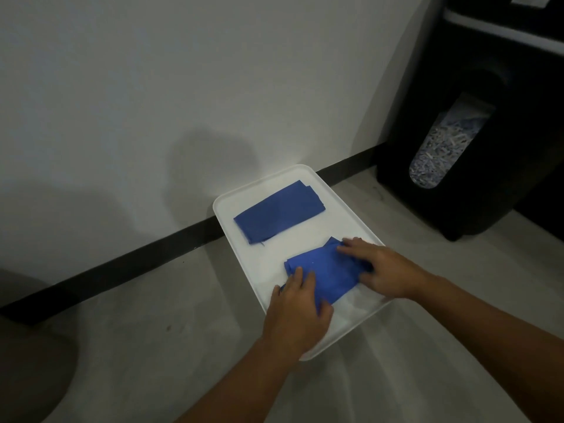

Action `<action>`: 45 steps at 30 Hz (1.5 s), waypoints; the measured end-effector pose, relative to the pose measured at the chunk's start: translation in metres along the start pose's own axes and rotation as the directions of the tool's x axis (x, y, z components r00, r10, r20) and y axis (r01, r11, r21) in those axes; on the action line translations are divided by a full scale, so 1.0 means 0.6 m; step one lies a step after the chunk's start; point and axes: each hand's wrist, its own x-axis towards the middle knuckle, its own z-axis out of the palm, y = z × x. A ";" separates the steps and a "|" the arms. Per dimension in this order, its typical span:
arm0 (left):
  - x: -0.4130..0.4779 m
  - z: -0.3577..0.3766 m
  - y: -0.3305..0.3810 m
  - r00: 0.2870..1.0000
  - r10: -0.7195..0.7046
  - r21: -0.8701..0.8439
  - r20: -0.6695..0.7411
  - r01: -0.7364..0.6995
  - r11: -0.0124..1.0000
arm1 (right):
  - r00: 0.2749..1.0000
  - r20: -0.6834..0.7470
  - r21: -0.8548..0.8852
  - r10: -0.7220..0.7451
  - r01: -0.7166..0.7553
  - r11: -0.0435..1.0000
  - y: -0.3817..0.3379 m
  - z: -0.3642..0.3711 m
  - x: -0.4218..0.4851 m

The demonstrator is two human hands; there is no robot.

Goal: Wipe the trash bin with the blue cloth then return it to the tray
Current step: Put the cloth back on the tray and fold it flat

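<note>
Left hand (297,312): palm down, fingers loosely spread, flat on the near-left part of the near cloth (325,271); thumb edge appears tucked at the cloth's near fold.
Right hand (380,267): fingers extended together, pressing the cloth's right end; whether any fold is pinched underneath cannot be told.
Near cloth: blue woven fabric, rumpled, partly folded, lying on the tray's near half.
Far cloth (279,216): same blue fabric, folded flat into a rectangle, frayed thread at one corner, on the tray's far half.
Tray (227,209): white, smooth, rounded corners, low rim, on grey floor against the wall.
Bin (476,154): black, glossy, at right, with a window showing shredded paper; well apart from the tray.
</note>
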 end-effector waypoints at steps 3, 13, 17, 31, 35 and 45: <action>0.036 -0.030 -0.002 0.981 -0.146 -0.164 -0.125 0.125 0.979 | 0.926 -0.299 0.154 0.232 -0.193 0.969 -0.011 -0.006 0.023; 0.089 -0.063 -0.019 0.938 -0.341 -0.171 0.056 0.345 0.923 | 0.904 -0.191 0.339 0.383 -0.306 0.890 -0.049 -0.036 0.076; 0.055 -0.058 -0.031 0.895 -0.440 -0.381 0.075 0.433 0.817 | 0.957 -0.173 0.319 0.233 -0.169 0.933 -0.068 -0.049 0.079; 0.048 -0.051 -0.025 0.901 -0.391 -0.242 0.187 0.428 0.871 | 0.942 0.024 -0.036 0.334 -0.333 0.942 -0.063 -0.009 0.106; 0.069 -0.062 -0.038 0.904 -0.374 -0.361 0.209 0.426 0.830 | 0.922 0.058 0.082 0.382 -0.386 0.919 -0.043 -0.032 0.082; 0.076 -0.065 -0.047 0.921 -0.389 -0.235 0.033 0.385 0.892 | 0.895 -0.214 0.002 0.390 -0.399 0.917 -0.042 -0.015 0.073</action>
